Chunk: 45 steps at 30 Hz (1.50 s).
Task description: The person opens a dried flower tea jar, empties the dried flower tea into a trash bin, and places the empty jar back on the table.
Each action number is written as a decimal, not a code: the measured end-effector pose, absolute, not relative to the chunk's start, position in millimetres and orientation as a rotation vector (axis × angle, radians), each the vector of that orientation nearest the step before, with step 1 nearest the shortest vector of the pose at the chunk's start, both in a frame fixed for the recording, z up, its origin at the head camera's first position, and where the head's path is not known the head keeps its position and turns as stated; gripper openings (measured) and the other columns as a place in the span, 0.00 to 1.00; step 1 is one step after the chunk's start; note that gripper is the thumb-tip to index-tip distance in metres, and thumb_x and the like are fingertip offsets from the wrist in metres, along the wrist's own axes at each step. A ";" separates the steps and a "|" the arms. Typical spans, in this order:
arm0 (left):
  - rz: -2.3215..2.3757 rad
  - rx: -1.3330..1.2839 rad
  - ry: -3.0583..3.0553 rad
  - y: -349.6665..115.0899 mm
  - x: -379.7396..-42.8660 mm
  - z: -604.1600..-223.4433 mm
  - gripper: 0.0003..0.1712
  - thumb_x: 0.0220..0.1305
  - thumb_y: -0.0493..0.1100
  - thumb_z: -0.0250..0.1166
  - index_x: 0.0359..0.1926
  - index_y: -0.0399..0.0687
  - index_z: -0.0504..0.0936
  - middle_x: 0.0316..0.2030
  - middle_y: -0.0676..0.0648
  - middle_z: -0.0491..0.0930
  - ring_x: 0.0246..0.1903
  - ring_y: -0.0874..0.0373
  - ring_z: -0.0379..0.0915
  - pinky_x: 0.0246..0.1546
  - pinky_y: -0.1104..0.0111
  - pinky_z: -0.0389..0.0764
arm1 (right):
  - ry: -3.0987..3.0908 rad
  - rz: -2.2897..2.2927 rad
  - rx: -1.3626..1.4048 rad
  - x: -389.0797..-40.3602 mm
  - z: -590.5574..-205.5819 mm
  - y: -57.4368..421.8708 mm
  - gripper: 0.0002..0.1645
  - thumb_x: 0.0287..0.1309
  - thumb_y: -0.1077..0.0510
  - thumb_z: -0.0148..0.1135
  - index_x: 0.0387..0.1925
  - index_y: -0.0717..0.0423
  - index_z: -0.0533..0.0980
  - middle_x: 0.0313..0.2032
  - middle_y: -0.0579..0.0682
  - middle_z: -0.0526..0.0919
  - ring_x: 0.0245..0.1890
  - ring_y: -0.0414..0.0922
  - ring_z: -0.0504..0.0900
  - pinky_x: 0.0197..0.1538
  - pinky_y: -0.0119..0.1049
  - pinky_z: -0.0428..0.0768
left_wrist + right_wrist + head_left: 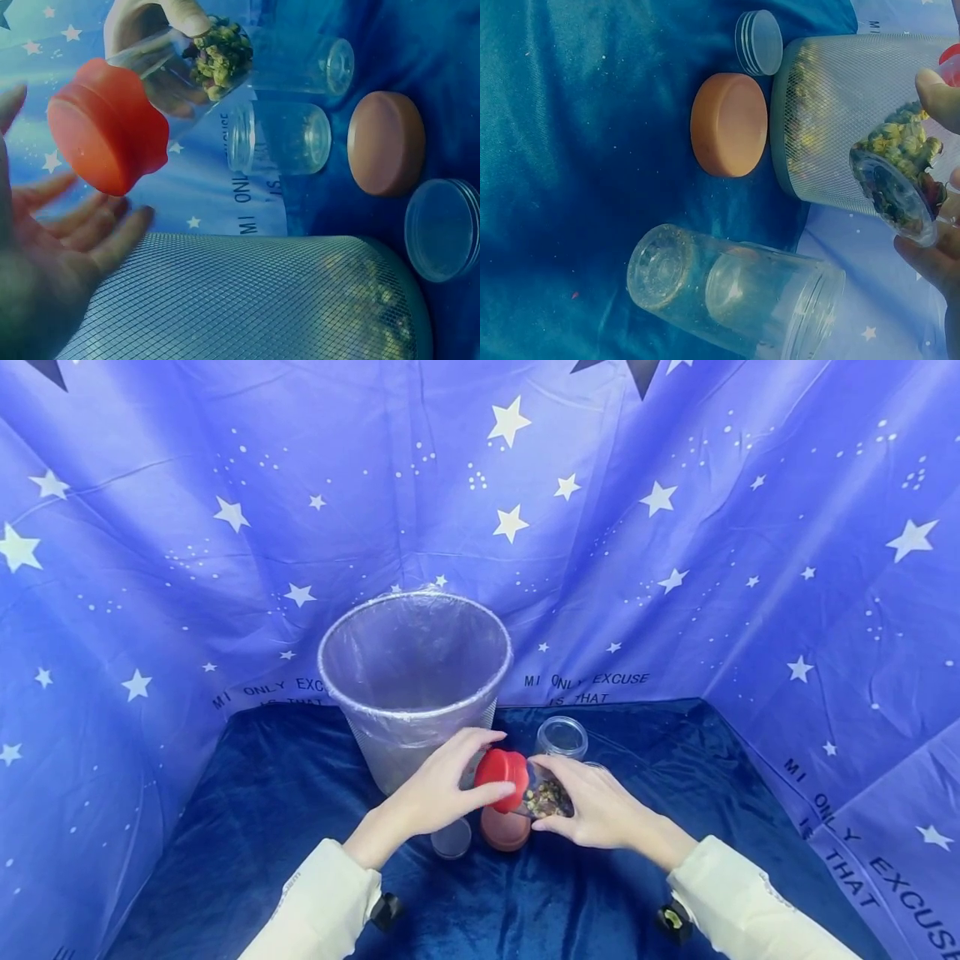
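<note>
My right hand (pixel 603 806) grips a clear jar (pixel 551 797) with dried flower buds (pixel 219 58) gathered at its base. The jar lies tilted in the air, its red scalloped lid (pixel 109 127) towards my left hand (pixel 435 781). In the left wrist view, the left fingers (pixel 105 236) are spread loosely around the lid. Below the jar, an orange-brown round lid (pixel 729 125) rests on the cloth, with a clear lid (pixel 451 839) to its left.
A mesh bin (pixel 367 752) with a clear plastic liner stands at the back, dried flowers showing through its lower wall (pixel 802 112). Two clear jars, one taller (pixel 682 262) and one shorter (pixel 285 139), stand to the right. Starry blue curtains (pixel 450 485) enclose the dark blue cloth (pixel 637 902).
</note>
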<state>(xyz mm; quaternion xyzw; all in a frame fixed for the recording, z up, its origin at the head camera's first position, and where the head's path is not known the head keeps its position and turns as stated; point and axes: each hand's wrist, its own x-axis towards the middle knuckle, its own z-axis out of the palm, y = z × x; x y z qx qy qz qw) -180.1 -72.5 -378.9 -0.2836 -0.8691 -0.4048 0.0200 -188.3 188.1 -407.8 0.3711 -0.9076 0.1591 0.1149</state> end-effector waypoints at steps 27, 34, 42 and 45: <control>-1.057 -1.269 -2.493 -78.5 -181.9 -380.9 0.34 0.55 0.41 0.74 0.64 0.57 0.77 0.62 0.44 0.74 0.62 0.50 0.73 0.55 0.64 0.81 | -2.678 0.479 1.080 -188.4 -407.4 192.6 0.46 0.46 0.41 0.74 0.63 0.55 0.69 0.56 0.51 0.82 0.53 0.45 0.83 0.52 0.46 0.82; -1.101 -1.160 -2.534 -76.5 -180.1 -382.9 0.37 0.53 0.50 0.76 0.65 0.59 0.76 0.53 0.48 0.77 0.46 0.58 0.78 0.41 0.69 0.84 | -2.700 0.440 1.093 -186.7 -407.3 192.6 0.46 0.47 0.40 0.73 0.64 0.55 0.69 0.56 0.50 0.81 0.54 0.45 0.82 0.54 0.48 0.81; -1.098 -1.039 -2.575 -74.0 -178.8 -383.4 0.36 0.54 0.54 0.74 0.65 0.58 0.76 0.45 0.50 0.80 0.35 0.59 0.75 0.33 0.75 0.79 | -2.687 0.435 1.093 -186.8 -409.4 193.1 0.46 0.47 0.40 0.74 0.64 0.55 0.69 0.56 0.50 0.81 0.54 0.45 0.82 0.55 0.48 0.80; -1.090 -1.000 -2.576 -73.0 -179.2 -385.0 0.34 0.54 0.54 0.74 0.63 0.56 0.77 0.40 0.51 0.79 0.32 0.60 0.74 0.32 0.76 0.77 | -2.692 0.425 1.091 -186.3 -409.7 193.5 0.46 0.48 0.39 0.73 0.64 0.55 0.69 0.57 0.50 0.81 0.55 0.45 0.81 0.56 0.48 0.80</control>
